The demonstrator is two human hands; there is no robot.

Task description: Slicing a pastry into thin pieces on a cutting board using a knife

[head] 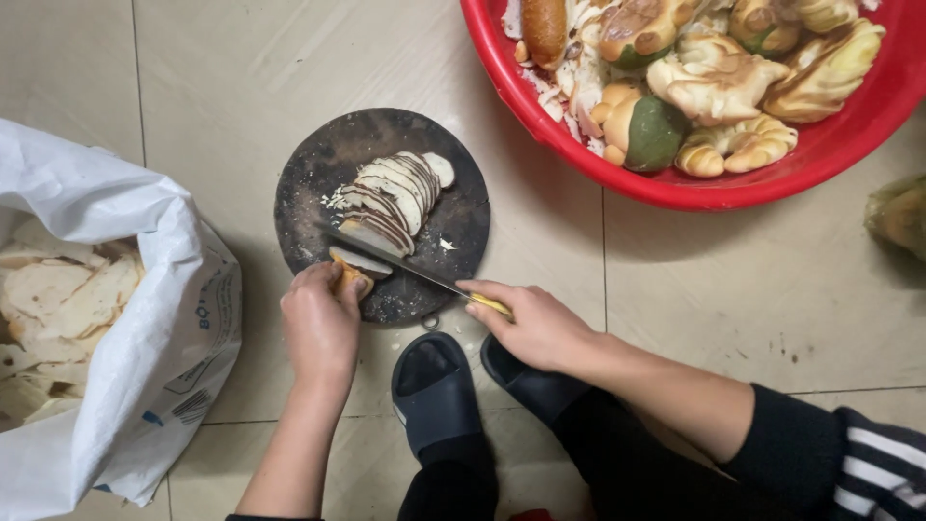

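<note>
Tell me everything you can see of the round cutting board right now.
The cutting board is a dark, round, worn slab, wood by the look of it, lying flat on the tiled floor. A fanned row of bread slices and pale crumbs lie on it. The left hand pins a bread end at its near edge, and the knife in the right hand crosses it.

A pale beige tiled floor (733, 289) is carrying everything here. A round dark wooden cutting board (328, 164) is lying at its middle, a big red plastic basin (579, 145) is sitting at the upper right, a white woven sack (145, 376) is slumping at the left, and two black slippers (434, 386) are resting just below the board.
</note>
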